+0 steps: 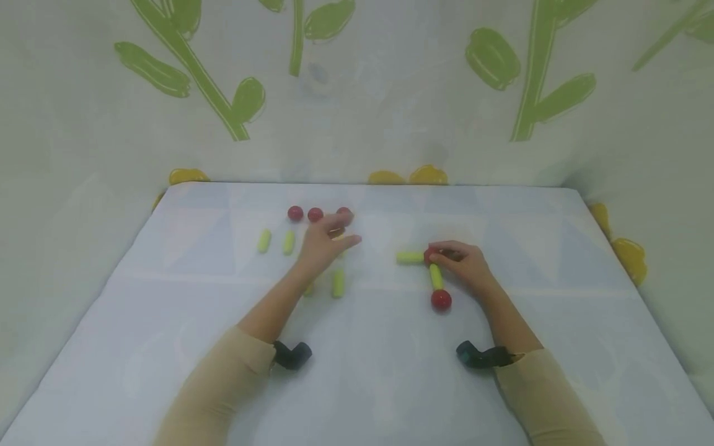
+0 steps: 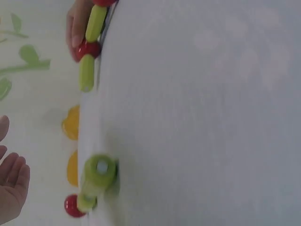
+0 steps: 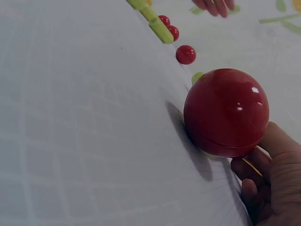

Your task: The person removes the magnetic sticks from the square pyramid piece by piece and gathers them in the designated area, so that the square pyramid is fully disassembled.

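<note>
My right hand [image 1: 463,263] pinches a red ball [image 1: 428,256] between thumb and fingers. From that ball a yellow-green rod [image 1: 409,257] sticks out to the left, and a second rod [image 1: 436,277] runs toward me to another red ball [image 1: 441,300]. In the right wrist view this nearer ball [image 3: 226,113] looms large and hides part of the joint. My left hand [image 1: 322,244] is over the loose pieces, fingers apart and holding nothing. Close to its fingertips is a red ball [image 1: 344,212], partly covered. In the left wrist view, the left hand [image 2: 14,188] is raised above the tabletop.
Two red balls [image 1: 295,213] lie farther back on the white table [image 1: 368,384]. Several loose yellow-green rods [image 1: 338,283] are spread around the left hand, some partly hidden under it. A wall with painted green leaves [image 1: 493,59] stands behind the table's far edge.
</note>
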A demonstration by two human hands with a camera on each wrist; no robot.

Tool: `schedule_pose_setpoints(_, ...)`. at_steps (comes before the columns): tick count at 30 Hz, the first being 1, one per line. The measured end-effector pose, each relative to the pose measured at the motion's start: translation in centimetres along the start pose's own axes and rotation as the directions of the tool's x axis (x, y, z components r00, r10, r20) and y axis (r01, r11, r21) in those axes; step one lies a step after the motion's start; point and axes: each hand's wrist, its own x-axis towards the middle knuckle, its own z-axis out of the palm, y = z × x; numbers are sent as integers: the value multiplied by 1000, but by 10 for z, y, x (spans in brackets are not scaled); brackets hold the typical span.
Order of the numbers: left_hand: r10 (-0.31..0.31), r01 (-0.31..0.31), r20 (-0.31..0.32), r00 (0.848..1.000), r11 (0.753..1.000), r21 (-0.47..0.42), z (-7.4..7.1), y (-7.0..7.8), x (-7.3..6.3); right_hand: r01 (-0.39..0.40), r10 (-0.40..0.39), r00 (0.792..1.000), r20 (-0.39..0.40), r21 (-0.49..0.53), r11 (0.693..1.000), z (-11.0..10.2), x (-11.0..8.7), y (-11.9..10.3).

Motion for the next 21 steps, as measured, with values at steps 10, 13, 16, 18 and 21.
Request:
schedule_pose_setpoints(10,124,-118,227,966,992,-42,80,7,-23,40,-40,999,5,-5,999,0,-1,-1)
schedule_pose_setpoints(13,117,-110,301,946,993,-42,97,8,-31,56,-56,998,4,11,998,0,-1,0)
schedule_pose_setpoints(16,155,-159,349,924,987,-17,112,7,-37,83,-83,997,4,21,996,0,-1,0)
schedule_pose_setpoints(18,188,-215,368,911,976,34,121,5,-39,101,-101,995,2,25,995,0,-1,1)
schedule_pose_setpoints(21,241,-302,393,888,948,99,131,2,-41,124,-124,992,5,33,992,0,-1,2)
